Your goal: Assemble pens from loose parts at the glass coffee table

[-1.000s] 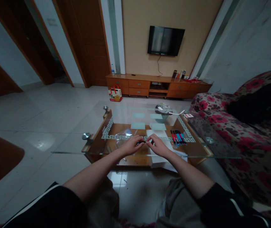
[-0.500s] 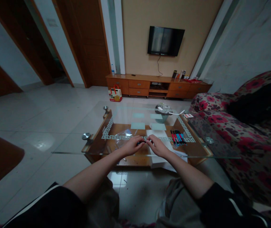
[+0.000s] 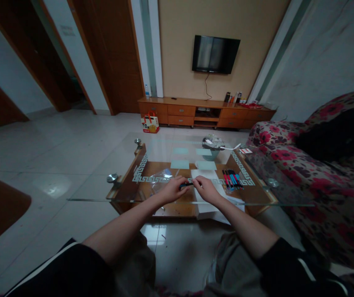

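Above the near part of the glass table, my left hand point(image 3: 173, 189) is closed around a slim dark pen point(image 3: 188, 184) with a bit of blue near its grip. My right hand point(image 3: 207, 189) pinches the pen's other end. A short length of it shows between my fingertips; whether my right fingers hold a separate cap is too small to tell. Just right of my right hand, several black, red and blue pens point(image 3: 233, 179) lie side by side on the glass. Left of my left hand is a clear plastic bag point(image 3: 161, 176).
The glass tabletop point(image 3: 96, 192) has a thin front edge near my forearms. White paper or a box point(image 3: 204, 211) shows beneath it. A lined basket point(image 3: 211, 154) stands toward the back right. A flowered sofa point(image 3: 328, 189) is on the right, a TV cabinet point(image 3: 179, 110) beyond.
My fingertips have moved slightly apart, my right hand shifting a little right, and more of the pen shows between them. The pens on the table have stayed put.
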The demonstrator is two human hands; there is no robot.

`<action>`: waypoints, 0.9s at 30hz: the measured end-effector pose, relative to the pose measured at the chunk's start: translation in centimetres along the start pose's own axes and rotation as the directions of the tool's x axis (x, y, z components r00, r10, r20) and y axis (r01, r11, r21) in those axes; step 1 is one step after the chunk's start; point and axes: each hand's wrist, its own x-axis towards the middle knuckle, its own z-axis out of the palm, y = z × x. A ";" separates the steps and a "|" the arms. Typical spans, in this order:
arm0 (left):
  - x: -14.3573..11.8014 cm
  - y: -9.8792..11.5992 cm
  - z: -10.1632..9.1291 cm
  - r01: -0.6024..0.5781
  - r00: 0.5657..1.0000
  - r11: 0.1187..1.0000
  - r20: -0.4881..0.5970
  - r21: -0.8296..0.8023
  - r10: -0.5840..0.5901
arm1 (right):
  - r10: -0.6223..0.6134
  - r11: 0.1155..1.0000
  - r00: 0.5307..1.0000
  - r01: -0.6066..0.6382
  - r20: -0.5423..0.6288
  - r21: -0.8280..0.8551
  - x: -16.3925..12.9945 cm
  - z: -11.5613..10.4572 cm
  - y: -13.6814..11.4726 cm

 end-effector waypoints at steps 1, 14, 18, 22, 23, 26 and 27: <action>0.0 -0.1 0.0 0.004 1.000 1.000 -0.001 -0.005 -0.004 | 0.020 1.000 0.999 -0.020 -0.034 0.006 0.0 -0.1 0.2; -0.1 0.0 -0.1 0.056 0.996 0.993 0.069 -0.105 -0.049 | 0.229 0.846 0.973 -0.200 0.002 0.495 0.2 0.6 1.4; -0.4 -0.1 0.0 0.049 0.991 0.991 0.128 -0.128 -0.033 | 0.357 0.720 0.934 -0.274 -0.001 0.638 0.5 0.7 1.6; -0.5 -0.5 0.2 0.040 0.988 0.991 0.154 -0.125 -0.020 | 0.454 0.638 0.891 -0.315 -0.013 0.703 0.6 0.5 1.9; -0.5 -0.6 0.2 0.038 0.987 0.991 0.158 -0.124 -0.018 | 0.459 0.635 0.888 -0.317 -0.014 0.704 0.6 0.5 1.9; -0.4 -0.6 0.1 0.023 0.984 0.991 0.176 -0.134 0.001 | 0.451 0.638 0.892 -0.317 -0.007 0.701 0.6 0.4 1.6; -0.4 -0.5 0.1 0.012 0.984 0.991 0.179 -0.136 0.012 | 0.443 0.646 0.896 -0.318 -0.002 0.694 0.5 0.3 1.4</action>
